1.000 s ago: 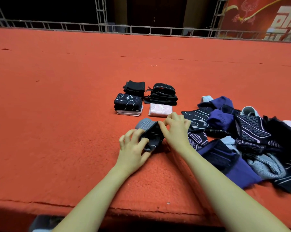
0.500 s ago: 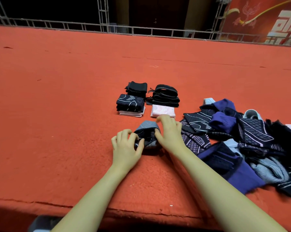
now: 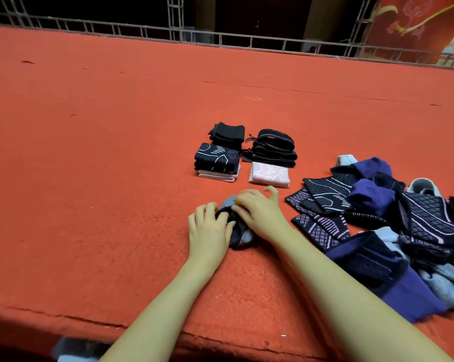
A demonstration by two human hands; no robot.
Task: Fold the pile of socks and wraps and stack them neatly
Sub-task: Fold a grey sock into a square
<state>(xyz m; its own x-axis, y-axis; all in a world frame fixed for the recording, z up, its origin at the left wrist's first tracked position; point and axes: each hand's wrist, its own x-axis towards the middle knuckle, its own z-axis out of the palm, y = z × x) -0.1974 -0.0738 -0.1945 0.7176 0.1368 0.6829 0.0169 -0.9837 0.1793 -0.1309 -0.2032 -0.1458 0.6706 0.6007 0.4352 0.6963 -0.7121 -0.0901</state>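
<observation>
Since a moment ago, your hands have closed together over the grey-and-dark sock (image 3: 237,226) on the red carpet (image 3: 116,178). Your left hand (image 3: 207,231) and right hand (image 3: 260,215) both pinch it, mid-fold. Next, flatten it and set it on the folded stacks (image 3: 247,155) just beyond; the unfolded pile (image 3: 393,220) waits at right.

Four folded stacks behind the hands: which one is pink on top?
The near-right stack, a lone pale pink folded piece, closest to the right hand. The other three have dark tops; the near-left stack shows pale only at its base.
</observation>
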